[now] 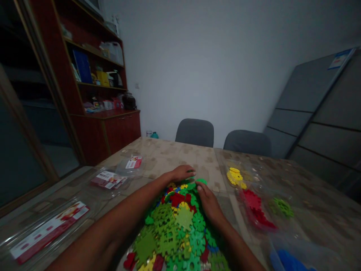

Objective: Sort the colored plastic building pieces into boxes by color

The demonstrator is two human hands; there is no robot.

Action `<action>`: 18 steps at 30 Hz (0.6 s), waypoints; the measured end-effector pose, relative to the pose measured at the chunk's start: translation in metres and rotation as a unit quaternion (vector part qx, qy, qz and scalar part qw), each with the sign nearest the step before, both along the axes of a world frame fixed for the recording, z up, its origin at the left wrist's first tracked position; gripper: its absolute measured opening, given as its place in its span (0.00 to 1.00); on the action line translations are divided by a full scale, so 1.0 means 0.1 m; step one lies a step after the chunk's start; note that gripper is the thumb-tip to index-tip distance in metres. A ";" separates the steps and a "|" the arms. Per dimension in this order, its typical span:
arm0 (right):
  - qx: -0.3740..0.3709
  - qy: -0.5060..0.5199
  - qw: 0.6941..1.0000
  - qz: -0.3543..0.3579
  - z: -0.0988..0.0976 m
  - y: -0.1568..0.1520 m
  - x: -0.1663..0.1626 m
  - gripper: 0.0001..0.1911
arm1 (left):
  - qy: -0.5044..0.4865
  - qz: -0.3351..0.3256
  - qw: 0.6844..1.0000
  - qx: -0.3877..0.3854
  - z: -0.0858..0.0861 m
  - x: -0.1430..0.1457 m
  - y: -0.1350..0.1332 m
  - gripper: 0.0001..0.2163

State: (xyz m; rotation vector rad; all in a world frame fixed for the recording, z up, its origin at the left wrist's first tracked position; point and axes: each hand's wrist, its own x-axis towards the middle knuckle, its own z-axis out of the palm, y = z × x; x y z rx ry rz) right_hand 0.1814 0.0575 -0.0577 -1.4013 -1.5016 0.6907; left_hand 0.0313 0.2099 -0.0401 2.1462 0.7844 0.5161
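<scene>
A big heap of plastic interlocking gear pieces (pixel 169 229) in green, yellow, red and blue lies between my forearms on the table. My left hand (pixel 182 172) reaches over its far edge, with bent fingers closed around a small green gear piece (pixel 191 171) that is mostly hidden. Just right of it and nearer to me, my right hand (pixel 208 198) curls its fingers at the heap's far right side, on a green gear piece (pixel 202 181). A pale green gear piece (pixel 184 218) lies on top of the heap.
On the right stand clear tubs with yellow pieces (pixel 235 177), red pieces (pixel 254 205), a lime green piece (pixel 282 207) and blue pieces (pixel 291 261). Clear plastic lids with printed labels (pixel 108 180) lie on the left. Two grey chairs (pixel 194 131) stand behind the table.
</scene>
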 end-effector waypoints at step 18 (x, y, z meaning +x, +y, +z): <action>0.038 -0.073 0.989 -0.123 -0.12 -1.01 0.41 0.29 | -0.081 0.110 0.989 0.054 0.39 -0.86 -0.88 0.26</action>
